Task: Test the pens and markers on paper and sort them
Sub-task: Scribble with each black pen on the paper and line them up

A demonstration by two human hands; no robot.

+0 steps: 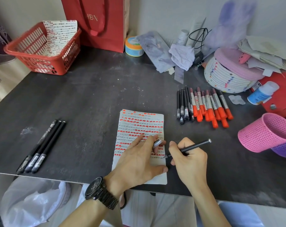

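Note:
A sheet of paper covered in rows of red marks and black scribbles lies near the table's front edge. My left hand presses flat on it and pinches a pen cap between two fingers. My right hand grips a thin black pen, its tip touching the paper's right edge. Three black pens lie side by side at the left. A pile of black pens and orange-capped markers lies at the right.
A red basket with a marked sheet stands at the back left, a red paper bag behind it. A pink mesh cup lies on its side at the right, near a rope basket and clutter.

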